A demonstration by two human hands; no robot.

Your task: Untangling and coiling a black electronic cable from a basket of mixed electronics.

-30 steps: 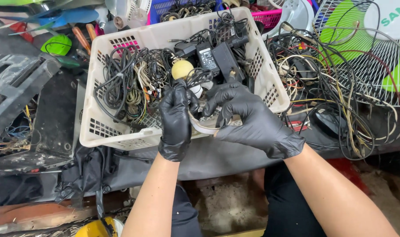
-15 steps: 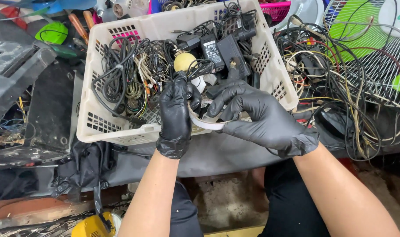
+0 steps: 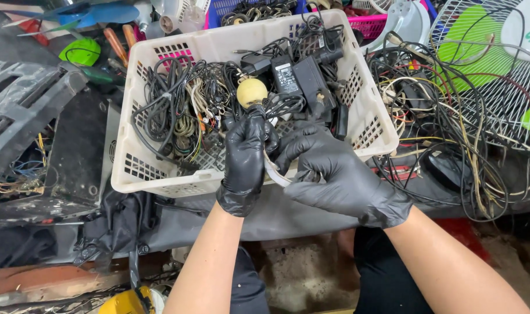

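Both hands, in black gloves, are closed on the same thing: a pale, flat, whitish strip of cable or tape [image 3: 275, 172] that bows between them just over the near rim of the white perforated plastic basket [image 3: 160, 180]. The left hand [image 3: 246, 152] has a clenched grip on the strip's upper end, fingers pointing up and away from the person. The right hand [image 3: 329, 168] pinches the lower end from the right side, its fingers curled over it. Whether the strip runs on inside either fist cannot be told.

The strip's long axis goes from up and left at the left grip to down and right at the right grip, a short slant with a slight sag in the middle. Both grips are touching it, so neither hand is nearer; the left one sits higher and farther from the body, the right one lower and closer.

Just beyond the left grip, above its fingertips, a round pale yellow ball-shaped object [image 3: 252, 92] rests among tangled black cords [image 3: 166, 110] in the basket. Beyond the right grip lie black rectangular power adapters [image 3: 303, 78]. To the right of the right grip, outside the basket, a loose heap of mixed wires [image 3: 445, 134] spreads toward a white wire fan guard [image 3: 497, 64].
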